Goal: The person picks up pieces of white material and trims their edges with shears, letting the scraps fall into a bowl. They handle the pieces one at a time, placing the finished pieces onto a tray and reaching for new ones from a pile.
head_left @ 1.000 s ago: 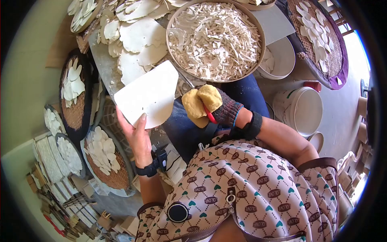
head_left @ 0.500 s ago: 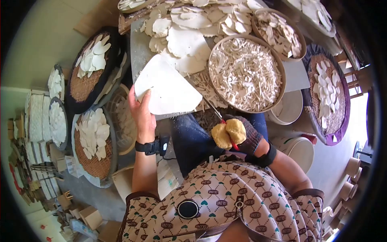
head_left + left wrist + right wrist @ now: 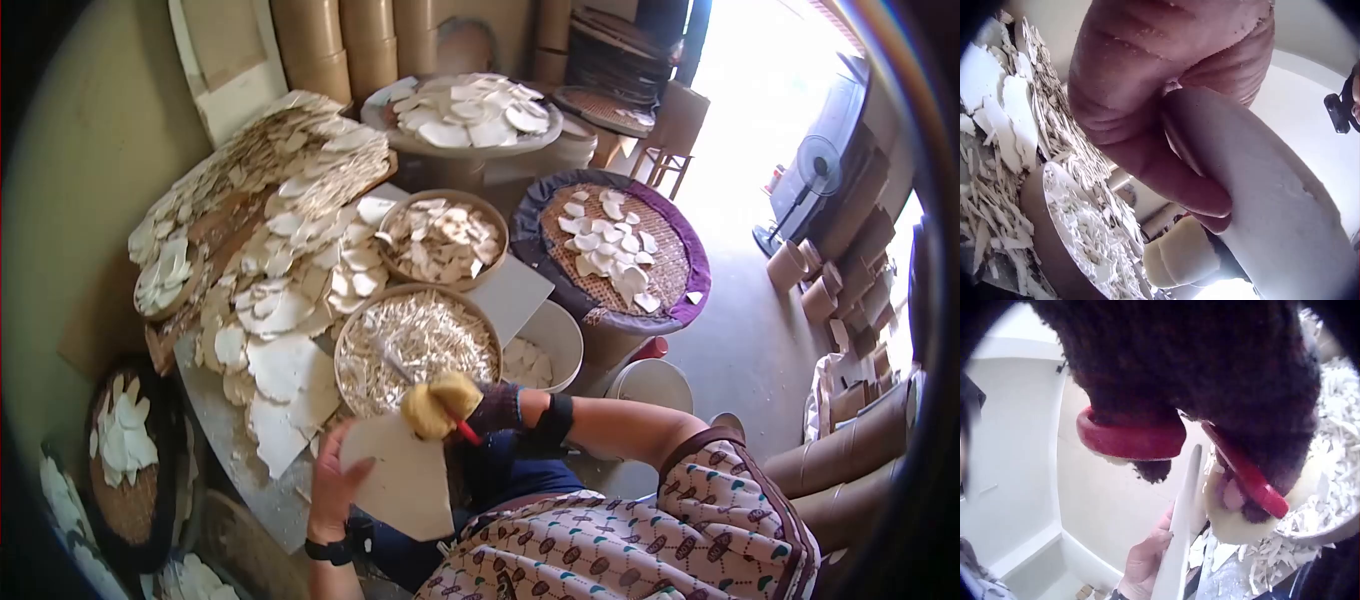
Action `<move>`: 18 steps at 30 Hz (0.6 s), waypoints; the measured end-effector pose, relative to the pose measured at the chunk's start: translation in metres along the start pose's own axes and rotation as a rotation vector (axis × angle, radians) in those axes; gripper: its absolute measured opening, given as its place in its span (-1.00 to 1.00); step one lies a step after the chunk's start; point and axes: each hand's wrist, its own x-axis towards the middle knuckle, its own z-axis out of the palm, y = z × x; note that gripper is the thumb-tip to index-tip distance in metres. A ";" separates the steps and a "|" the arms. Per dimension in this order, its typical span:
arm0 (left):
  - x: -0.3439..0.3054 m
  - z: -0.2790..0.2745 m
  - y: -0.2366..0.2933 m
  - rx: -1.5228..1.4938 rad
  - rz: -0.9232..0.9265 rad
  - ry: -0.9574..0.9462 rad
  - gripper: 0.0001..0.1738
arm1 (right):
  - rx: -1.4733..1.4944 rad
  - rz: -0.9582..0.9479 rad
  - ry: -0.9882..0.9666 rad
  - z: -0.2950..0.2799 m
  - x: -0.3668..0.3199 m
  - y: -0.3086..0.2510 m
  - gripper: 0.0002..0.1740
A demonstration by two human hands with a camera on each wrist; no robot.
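Note:
My bare left hand (image 3: 335,478) pinches a flat white sheet (image 3: 408,485) by its edge, the thumb lying across its face. In the left wrist view the sheet (image 3: 1266,175) looks thick-edged and slightly curved. My right hand (image 3: 498,410), in a dark knit glove, holds scissors (image 3: 1132,439) with red handles, its fingers through the loops. Yellow foam padding (image 3: 432,403) is wrapped about the handles and overlaps the sheet's upper right corner in the head view. The blades point up and left over the round tray of scraps (image 3: 342,385).
Broken white pieces (image 3: 275,365) cover the grey table (image 3: 225,410). A second round tray (image 3: 503,225) with larger pieces stands behind the scraps. To the right are a white bucket (image 3: 565,370) and a woven tray with a purple rim (image 3: 690,300). A stand fan (image 3: 818,165) stands farther back.
The head view has tilted up, showing more of the room. My left hand has turned the white sheet and brought it beside the scissors. My right hand still grips the scissors.

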 end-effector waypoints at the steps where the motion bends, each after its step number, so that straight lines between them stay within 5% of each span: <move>1: 0.003 0.005 -0.001 0.002 -0.036 -0.034 -0.22 | -0.227 0.003 -0.022 0.007 -0.014 0.023 -0.76; 4: 0.002 0.014 -0.007 -0.005 -0.100 -0.074 -0.25 | 0.168 0.386 -0.105 0.004 -0.019 -0.020 -0.70; 5: 0.001 0.009 -0.012 -0.004 -0.136 -0.046 -0.26 | -0.180 0.136 -0.094 0.001 -0.022 -0.026 -0.70; 7: -0.001 -0.005 -0.022 -0.002 -0.210 0.010 -0.29 | 0.109 0.431 -0.123 -0.005 -0.016 -0.038 -0.45; 9: -0.009 -0.012 -0.027 -0.058 -0.269 0.094 -0.34 | 0.202 0.610 -0.153 -0.016 -0.016 -0.041 -0.42; 11: -0.017 -0.019 -0.030 -0.088 -0.319 0.154 -0.35 | 0.103 0.664 -0.197 -0.024 -0.016 -0.034 -0.62; 15: -0.035 -0.021 -0.047 -0.077 -0.361 0.145 -0.40 | 0.178 0.689 -0.090 -0.003 -0.060 0.046 -0.46; 17: -0.043 -0.022 -0.050 0.007 -0.343 0.094 -0.46 | -0.037 0.582 -0.037 -0.006 -0.052 0.024 -0.29; 18: -0.048 -0.028 -0.056 0.057 -0.309 0.056 -0.43 | 0.189 0.744 0.018 -0.007 -0.046 0.000 -0.31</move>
